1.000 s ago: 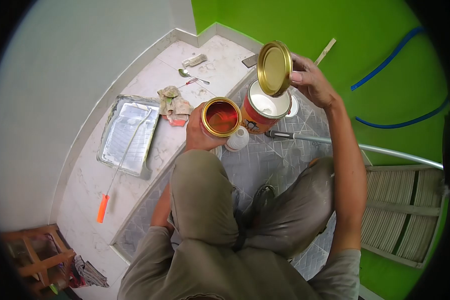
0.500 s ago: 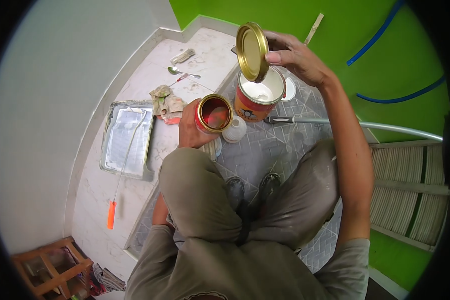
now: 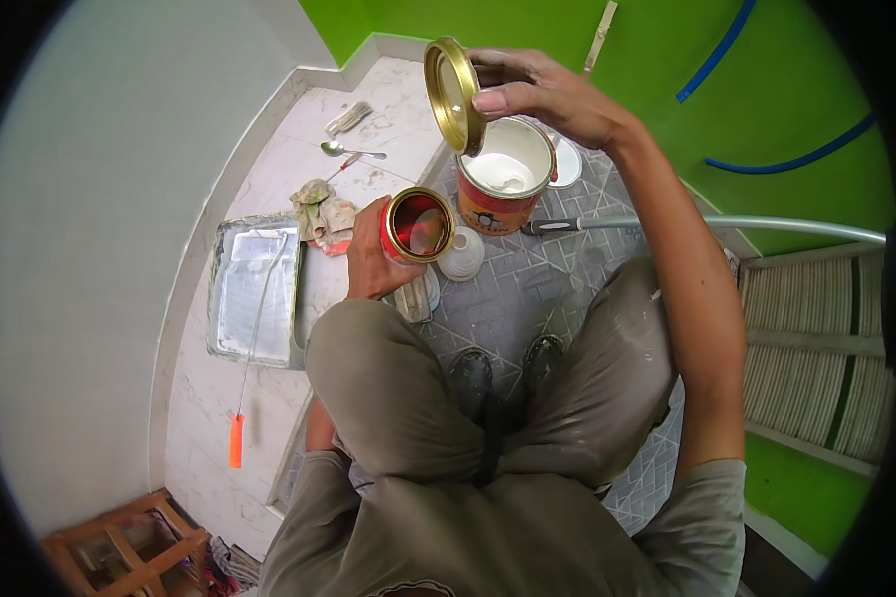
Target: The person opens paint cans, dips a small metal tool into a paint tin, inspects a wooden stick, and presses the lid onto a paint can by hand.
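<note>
My left hand (image 3: 368,257) is wrapped round a small red paint can (image 3: 417,225), whose open top faces me and shows a dark reddish inside. Between the thumb and fingers of my right hand (image 3: 543,95), a round gold-coloured lid (image 3: 455,97) is held up on edge. Below that lid stands a larger paint bucket (image 3: 503,199) with an orange and red label, open, with white paint inside. A white ribbed bottle-like thing (image 3: 462,255) stands close beside the small can. The can and the lid are apart.
A paint tray (image 3: 214,298) with an orange-handled roller (image 3: 236,440) lies on the pale ledge at left. Near it are a crumpled rag (image 3: 321,214) and a spoon (image 3: 353,150). A metal pole (image 3: 727,225) reaches in from the right. Wooden frame (image 3: 134,552) at lower left.
My right hand has moved left with the lid, which now shows more edge-on. The small can stays in my left hand, tilted slightly differently. The whole view has shifted a little.
</note>
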`<state>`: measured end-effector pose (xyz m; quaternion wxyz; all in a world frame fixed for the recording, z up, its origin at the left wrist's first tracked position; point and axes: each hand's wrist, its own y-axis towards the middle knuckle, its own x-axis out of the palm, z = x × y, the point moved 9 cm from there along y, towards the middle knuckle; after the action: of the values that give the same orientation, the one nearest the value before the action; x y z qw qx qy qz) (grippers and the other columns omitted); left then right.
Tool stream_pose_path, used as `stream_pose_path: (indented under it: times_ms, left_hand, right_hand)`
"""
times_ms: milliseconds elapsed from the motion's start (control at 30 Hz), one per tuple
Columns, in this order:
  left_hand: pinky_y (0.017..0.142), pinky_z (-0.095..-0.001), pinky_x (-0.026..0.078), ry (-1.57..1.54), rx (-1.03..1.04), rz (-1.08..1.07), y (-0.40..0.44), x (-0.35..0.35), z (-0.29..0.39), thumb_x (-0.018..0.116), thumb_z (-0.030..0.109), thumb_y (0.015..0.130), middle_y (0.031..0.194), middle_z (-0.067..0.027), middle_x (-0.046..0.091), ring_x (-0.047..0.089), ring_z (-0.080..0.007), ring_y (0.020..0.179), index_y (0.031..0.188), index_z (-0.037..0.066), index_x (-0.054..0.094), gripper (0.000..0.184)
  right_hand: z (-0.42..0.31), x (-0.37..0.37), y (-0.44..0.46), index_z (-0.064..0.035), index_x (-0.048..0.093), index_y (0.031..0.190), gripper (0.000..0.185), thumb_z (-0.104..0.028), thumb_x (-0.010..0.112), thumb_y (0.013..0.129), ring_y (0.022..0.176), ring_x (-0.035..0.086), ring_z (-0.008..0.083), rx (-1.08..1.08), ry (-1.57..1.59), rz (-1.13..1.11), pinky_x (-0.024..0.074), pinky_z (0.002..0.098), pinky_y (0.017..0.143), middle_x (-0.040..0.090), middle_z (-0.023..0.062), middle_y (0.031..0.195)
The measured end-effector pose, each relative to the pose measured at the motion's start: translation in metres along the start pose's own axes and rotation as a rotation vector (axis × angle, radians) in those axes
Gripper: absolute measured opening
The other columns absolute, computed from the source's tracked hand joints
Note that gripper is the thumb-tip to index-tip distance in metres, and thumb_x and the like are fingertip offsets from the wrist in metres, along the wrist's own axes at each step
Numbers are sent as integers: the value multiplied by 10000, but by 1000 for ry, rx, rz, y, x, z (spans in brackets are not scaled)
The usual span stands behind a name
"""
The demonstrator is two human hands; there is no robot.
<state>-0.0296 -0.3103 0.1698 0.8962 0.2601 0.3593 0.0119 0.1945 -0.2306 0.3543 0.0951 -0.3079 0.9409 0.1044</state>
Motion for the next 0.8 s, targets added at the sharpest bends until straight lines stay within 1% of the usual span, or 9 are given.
stream_pose_path:
  times_ms: [133, 433, 800]
  left_hand:
    - [1021, -450, 518, 6, 13, -15, 0, 3, -1, 929, 185, 531, 1264, -180, 641, 629, -368, 1189, 1398, 31, 531, 966]
    - [1030, -451, 512, 19, 33, -27, 2, 6, 0, 911, 174, 541, 1264, -185, 641, 626, -375, 1189, 1394, 17, 528, 948]
    - [1032, -458, 509, 65, 67, -27, 5, 4, 5, 920, 190, 537, 1283, -186, 634, 618, -381, 1196, 1390, 17, 532, 953]
  right_hand:
    - [2, 0, 1, 65, 481, 1508, 920, -507, 802, 864, 1252, 636, 279, -14, 12, -19, 549, 355, 1084, 608, 262, 1375]
    - [2, 2, 1, 41, 524, 1490, 924, -539, 810, 830, 1277, 616, 295, -19, -5, 3, 550, 363, 1083, 586, 259, 1405]
    - [-3, 3, -1, 34, 547, 1479, 928, -563, 799, 814, 1256, 634, 282, -13, -41, 12, 551, 349, 1065, 602, 253, 1400]
